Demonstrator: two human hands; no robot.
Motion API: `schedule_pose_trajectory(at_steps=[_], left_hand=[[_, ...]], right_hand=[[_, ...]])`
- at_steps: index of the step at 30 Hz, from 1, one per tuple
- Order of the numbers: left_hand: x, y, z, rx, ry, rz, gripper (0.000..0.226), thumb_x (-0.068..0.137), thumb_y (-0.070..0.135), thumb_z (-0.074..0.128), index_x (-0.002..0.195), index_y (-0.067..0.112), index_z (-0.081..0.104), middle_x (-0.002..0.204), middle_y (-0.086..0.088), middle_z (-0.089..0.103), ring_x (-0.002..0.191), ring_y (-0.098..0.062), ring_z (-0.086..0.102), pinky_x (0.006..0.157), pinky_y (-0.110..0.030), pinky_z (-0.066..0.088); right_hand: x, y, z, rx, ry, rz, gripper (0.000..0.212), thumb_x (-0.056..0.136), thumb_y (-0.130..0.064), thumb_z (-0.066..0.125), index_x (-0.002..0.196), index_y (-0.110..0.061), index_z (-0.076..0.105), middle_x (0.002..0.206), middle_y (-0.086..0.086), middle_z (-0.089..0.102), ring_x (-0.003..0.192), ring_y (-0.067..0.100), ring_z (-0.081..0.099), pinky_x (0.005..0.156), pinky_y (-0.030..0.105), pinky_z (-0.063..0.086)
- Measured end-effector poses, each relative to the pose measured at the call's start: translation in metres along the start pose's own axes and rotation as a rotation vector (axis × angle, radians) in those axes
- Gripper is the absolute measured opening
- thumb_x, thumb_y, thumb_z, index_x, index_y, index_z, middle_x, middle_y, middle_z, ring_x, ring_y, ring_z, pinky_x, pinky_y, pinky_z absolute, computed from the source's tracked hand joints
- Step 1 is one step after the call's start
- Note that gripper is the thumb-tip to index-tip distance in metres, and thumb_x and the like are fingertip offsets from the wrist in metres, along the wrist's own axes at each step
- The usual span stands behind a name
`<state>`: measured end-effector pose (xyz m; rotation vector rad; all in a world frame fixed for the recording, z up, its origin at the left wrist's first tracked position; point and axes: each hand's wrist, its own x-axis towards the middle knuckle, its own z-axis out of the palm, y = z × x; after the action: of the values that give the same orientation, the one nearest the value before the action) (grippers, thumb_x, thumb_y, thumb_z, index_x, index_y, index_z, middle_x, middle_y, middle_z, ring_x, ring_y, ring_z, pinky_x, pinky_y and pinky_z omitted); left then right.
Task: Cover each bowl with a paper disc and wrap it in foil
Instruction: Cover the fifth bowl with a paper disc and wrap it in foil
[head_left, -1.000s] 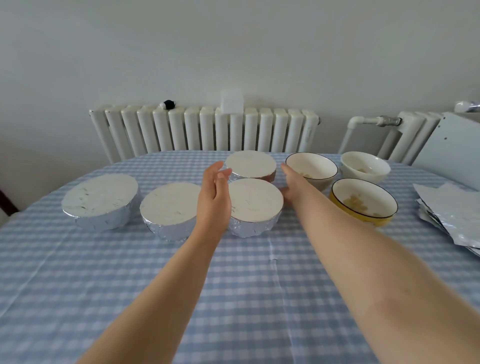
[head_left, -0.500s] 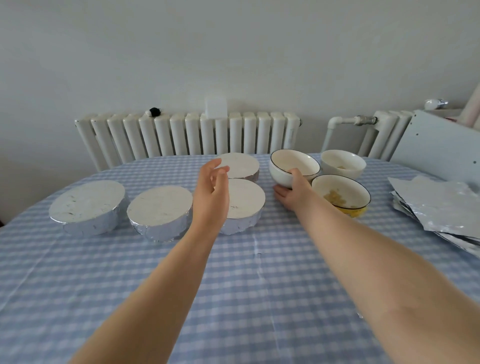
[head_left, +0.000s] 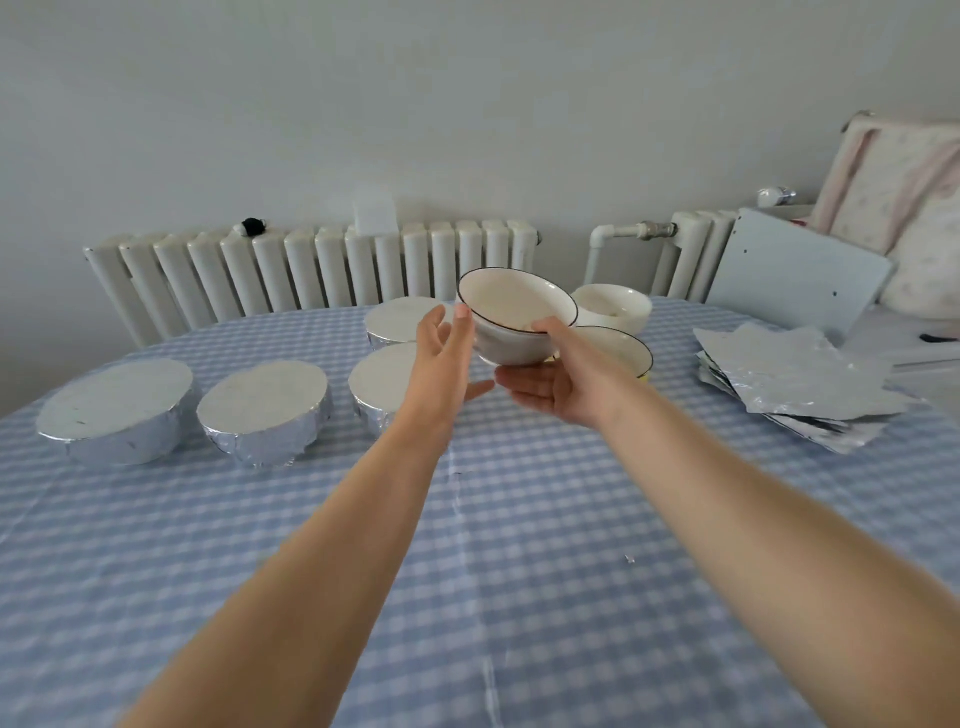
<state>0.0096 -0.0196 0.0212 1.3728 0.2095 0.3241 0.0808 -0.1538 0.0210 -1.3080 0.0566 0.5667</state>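
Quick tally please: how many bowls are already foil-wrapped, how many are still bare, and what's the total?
Foil-wrapped bowls with white paper disc tops: 4
Bare ceramic bowls: 3, namely the black-rimmed white bowl held in the right hand, a plain white bowl and a yellow bowl
Total: 7 bowls

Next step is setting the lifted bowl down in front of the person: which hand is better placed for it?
Right. The right hand already grips the white bowl, thumb on its rim and fingers beneath, holding it off the table. The left hand is open, only touching the bowl's side.
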Motion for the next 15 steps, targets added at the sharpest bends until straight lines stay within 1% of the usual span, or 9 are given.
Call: schedule_pose_trajectory(at_steps=[2,4,5,7,9,11,12,14,15], left_hand=[[-0.003,-0.007,0.007,-0.024,-0.016,-0.044,0.051,0.102,0.052,0.038,0.146,0.026,0.033,0.123,0.013,0.048,0.122,-0.021,0.05,0.078,-0.037,0.061],[-0.006,-0.017,0.009,-0.037,-0.033,-0.093,0.054,0.099,0.057,0.041,0.144,0.027,0.035,0.129,0.007,0.049,0.12,-0.023,0.054,0.073,-0.038,0.062],[-0.007,-0.022,0.009,-0.037,-0.052,-0.114,0.056,0.096,0.06,0.045,0.142,0.028,0.037,0.133,0.004,0.049,0.119,-0.024,0.055,0.072,-0.039,0.062],[-0.01,-0.029,0.011,-0.029,-0.098,-0.166,0.06,0.09,0.063,0.053,0.137,0.028,0.041,0.134,-0.001,0.051,0.12,-0.027,0.056,0.073,-0.042,0.061],[-0.014,-0.036,0.013,-0.02,-0.126,-0.213,0.05,0.093,0.053,0.056,0.134,0.027,0.043,0.131,-0.003,0.054,0.115,-0.029,0.06,0.074,-0.043,0.061],[-0.018,-0.041,0.016,-0.014,-0.147,-0.232,0.04,0.098,0.04,0.051,0.135,0.026,0.043,0.127,-0.003,0.057,0.108,-0.029,0.064,0.077,-0.045,0.061],[-0.02,-0.045,0.018,-0.018,-0.151,-0.239,0.039,0.098,0.037,0.049,0.135,0.026,0.043,0.125,-0.003,0.057,0.105,-0.029,0.065,0.079,-0.045,0.06],[-0.025,-0.05,0.02,-0.025,-0.143,-0.26,0.037,0.099,0.034,0.047,0.134,0.024,0.045,0.121,-0.002,0.058,0.102,-0.031,0.065,0.08,-0.044,0.059],[-0.027,-0.052,0.021,-0.024,-0.13,-0.273,0.037,0.099,0.034,0.046,0.134,0.023,0.046,0.118,-0.003,0.057,0.101,-0.031,0.065,0.079,-0.044,0.059]], right_hand=[[-0.017,0.007,-0.007,-0.041,-0.003,0.017,0.04,0.092,-0.04,0.056,0.111,-0.005,0.058,0.089,0.016,0.075,0.081,0.023,0.074,0.071,0.031,0.058],[-0.033,0.015,-0.014,-0.101,0.008,0.019,0.035,0.094,-0.041,0.056,0.106,-0.009,0.061,0.089,0.015,0.075,0.083,0.022,0.073,0.073,0.032,0.059],[-0.039,0.019,-0.019,-0.129,0.015,0.017,0.033,0.094,-0.041,0.057,0.105,-0.01,0.062,0.09,0.014,0.075,0.084,0.022,0.073,0.074,0.032,0.059],[-0.051,0.027,-0.026,-0.152,0.02,0.027,0.032,0.093,-0.039,0.06,0.106,-0.01,0.063,0.092,0.014,0.076,0.085,0.022,0.074,0.075,0.033,0.06],[-0.06,0.033,-0.033,-0.168,0.018,0.047,0.035,0.092,-0.04,0.06,0.109,-0.009,0.062,0.094,0.015,0.076,0.087,0.022,0.074,0.074,0.033,0.059],[-0.067,0.039,-0.04,-0.215,0.013,0.061,0.043,0.093,-0.048,0.058,0.115,-0.011,0.062,0.098,0.013,0.076,0.09,0.022,0.074,0.076,0.033,0.059],[-0.071,0.041,-0.044,-0.258,0.006,0.068,0.05,0.092,-0.056,0.055,0.116,-0.012,0.061,0.099,0.011,0.076,0.092,0.021,0.074,0.078,0.034,0.058],[-0.075,0.043,-0.054,-0.391,0.009,0.065,0.067,0.087,-0.073,0.044,0.114,-0.015,0.06,0.097,0.008,0.077,0.092,0.02,0.074,0.079,0.033,0.056],[-0.075,0.043,-0.061,-0.455,0.049,0.035,0.07,0.086,-0.077,0.039,0.111,-0.015,0.06,0.094,0.008,0.077,0.09,0.021,0.074,0.079,0.033,0.055]])
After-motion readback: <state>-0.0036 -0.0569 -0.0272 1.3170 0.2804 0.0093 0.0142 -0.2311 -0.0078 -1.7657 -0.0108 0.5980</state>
